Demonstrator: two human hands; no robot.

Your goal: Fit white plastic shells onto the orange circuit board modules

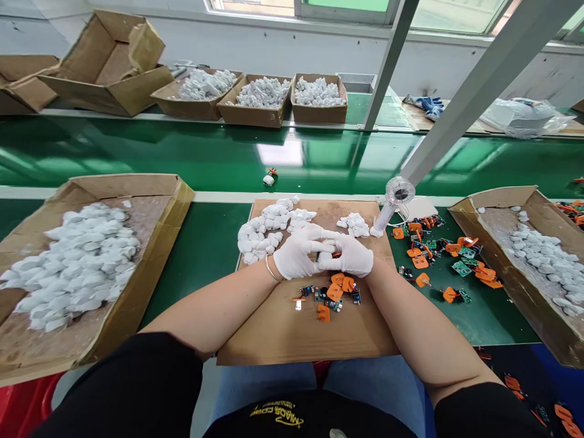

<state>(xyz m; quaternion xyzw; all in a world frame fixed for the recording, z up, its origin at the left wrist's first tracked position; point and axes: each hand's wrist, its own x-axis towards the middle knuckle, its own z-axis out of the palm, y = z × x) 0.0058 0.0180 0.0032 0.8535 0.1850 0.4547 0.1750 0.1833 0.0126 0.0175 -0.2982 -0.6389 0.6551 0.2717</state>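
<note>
Both hands wear white gloves and meet over a brown cardboard sheet on the green bench. My left hand and my right hand are closed together on a small orange and green circuit part, mostly hidden by the fingers. Just below them lie several orange plug pieces with small circuit boards. A heap of white plastic shells lies beyond my left hand, and a smaller heap beyond my right.
A cardboard box of white shells stands at the left, another at the right. More orange parts and boards are scattered right of a small desk fan. Three boxes of shells sit across the green conveyor.
</note>
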